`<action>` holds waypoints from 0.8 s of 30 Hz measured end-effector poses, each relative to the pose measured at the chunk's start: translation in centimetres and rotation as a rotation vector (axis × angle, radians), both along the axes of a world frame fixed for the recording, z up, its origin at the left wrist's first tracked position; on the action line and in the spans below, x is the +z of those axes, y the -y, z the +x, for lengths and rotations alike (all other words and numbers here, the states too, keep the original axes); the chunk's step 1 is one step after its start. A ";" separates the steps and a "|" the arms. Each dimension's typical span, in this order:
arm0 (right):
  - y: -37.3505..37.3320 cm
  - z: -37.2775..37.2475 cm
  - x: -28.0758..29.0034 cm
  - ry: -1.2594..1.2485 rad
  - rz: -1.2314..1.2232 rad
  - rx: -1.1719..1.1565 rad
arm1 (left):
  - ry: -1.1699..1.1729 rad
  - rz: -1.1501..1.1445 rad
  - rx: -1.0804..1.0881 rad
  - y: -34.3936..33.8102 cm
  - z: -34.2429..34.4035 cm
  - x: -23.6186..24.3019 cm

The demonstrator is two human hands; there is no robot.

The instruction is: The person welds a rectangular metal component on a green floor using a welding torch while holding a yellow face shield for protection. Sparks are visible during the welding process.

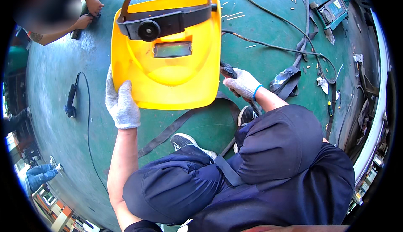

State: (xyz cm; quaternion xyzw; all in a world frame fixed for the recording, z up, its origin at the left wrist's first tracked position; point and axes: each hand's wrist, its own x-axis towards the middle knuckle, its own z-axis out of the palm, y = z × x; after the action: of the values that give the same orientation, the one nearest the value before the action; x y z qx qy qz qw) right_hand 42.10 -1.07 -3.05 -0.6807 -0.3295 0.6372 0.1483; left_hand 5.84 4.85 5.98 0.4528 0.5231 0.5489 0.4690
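My left hand (122,106), in a grey knit glove, grips the lower left edge of a yellow welding mask (168,99). The mask's inside faces me, showing its black headband (176,23) and a small dark viewing window (172,49). To the right of the mask, my gloved right hand (244,83) is closed around the handle of a welding torch (228,70). The torch's front end is hidden behind the mask. Orange sparks (235,16) fly beyond the mask's top and right side.
A grinder-like tool (71,102) with a cord lies on the green floor at left. At upper left, another person's hand (94,6) is near the floor. Right: cables (281,47), a green machine (332,9), a screwdriver (330,108). A flat dark strap (180,125) runs by my shoes.
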 end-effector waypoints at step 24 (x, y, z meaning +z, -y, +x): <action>-0.2 0.4 1.1 0.064 0.006 0.066 | 0.121 -0.146 0.444 -2.0 -2.2 2.0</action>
State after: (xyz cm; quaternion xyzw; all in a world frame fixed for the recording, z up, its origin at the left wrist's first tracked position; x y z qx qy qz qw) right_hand 42.54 -0.87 -2.00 -0.6889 -0.3583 0.6188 0.1187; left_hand 3.60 6.80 8.00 0.2580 0.6191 0.6254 0.3989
